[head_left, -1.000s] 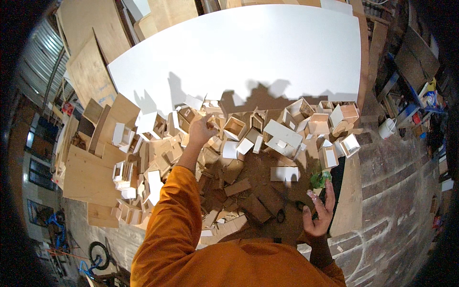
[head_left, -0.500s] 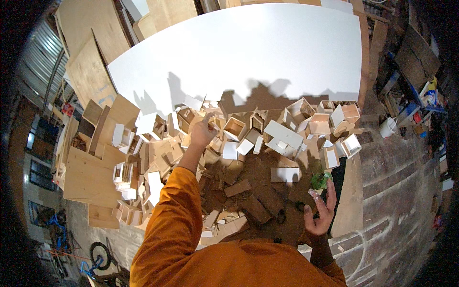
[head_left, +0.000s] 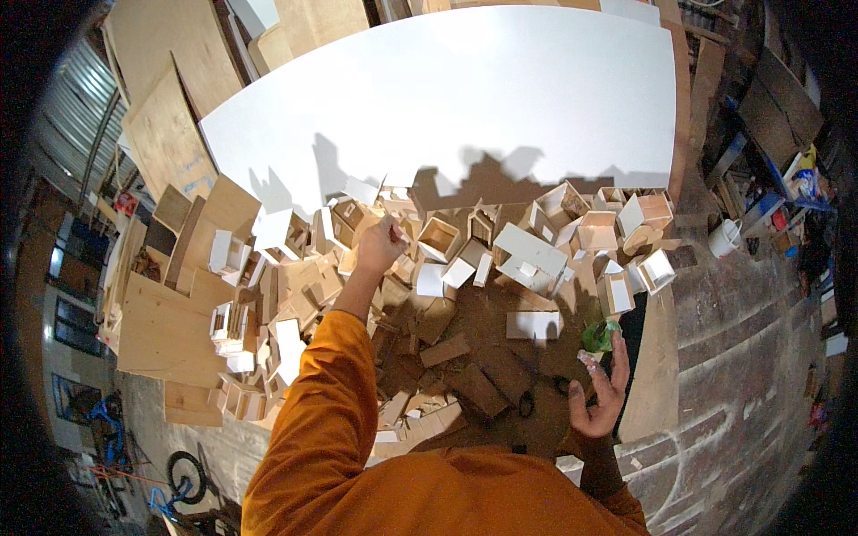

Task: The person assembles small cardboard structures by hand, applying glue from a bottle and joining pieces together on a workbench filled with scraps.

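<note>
My left hand (head_left: 381,247) reaches into a pile of small wooden and white box-like models. Its fingers are bent together among the pieces at the pile's far side; what they hold, if anything, is too small to make out. Close by to the right lies an open-fronted wooden box (head_left: 439,238), not touched by that hand. My right hand (head_left: 600,404) is held low at the right, fingers apart and empty, with whitish smears on the fingertips. Just beyond it sits a crumpled green plastic piece (head_left: 598,337). A white rectangular box model (head_left: 531,258) lies on its side in the middle.
A big white panel (head_left: 465,98) stands behind the pile, carrying its shadows. Plywood sheets (head_left: 165,326) lean at the left. A white bucket (head_left: 725,238) stands on the concrete floor (head_left: 724,384) at the right. A blue bicycle (head_left: 183,482) is at the lower left.
The fingers of my left hand have drawn in from a pointing pose to a closed one, in nearly the same place. My right hand has hardly moved.
</note>
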Demonstrator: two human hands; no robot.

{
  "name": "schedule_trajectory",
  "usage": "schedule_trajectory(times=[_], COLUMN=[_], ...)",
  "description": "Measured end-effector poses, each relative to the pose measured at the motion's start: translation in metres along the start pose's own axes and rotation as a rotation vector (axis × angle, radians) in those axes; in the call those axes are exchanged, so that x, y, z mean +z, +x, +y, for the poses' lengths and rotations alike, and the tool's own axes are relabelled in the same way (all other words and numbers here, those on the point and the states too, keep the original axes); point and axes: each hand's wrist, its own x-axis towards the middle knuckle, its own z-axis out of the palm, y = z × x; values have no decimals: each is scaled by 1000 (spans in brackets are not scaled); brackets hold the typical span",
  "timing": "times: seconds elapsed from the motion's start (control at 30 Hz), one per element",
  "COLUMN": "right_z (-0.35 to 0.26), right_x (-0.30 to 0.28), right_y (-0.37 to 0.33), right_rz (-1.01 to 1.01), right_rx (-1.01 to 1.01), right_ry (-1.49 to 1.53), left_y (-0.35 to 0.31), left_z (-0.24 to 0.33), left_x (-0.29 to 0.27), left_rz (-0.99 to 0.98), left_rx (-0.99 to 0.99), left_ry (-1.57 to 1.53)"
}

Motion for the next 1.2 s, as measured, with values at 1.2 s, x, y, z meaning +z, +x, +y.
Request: schedule_trajectory(times=[1.2], right_z=[-12], right_x=[-6], right_y=[-3], right_rz=[-30], right_rx=[21], right_ry=[57], left_y=[-50], left_z=[7], left_x=[-5], left_rz=[-72], left_rx=[-26], left_ry=[260])
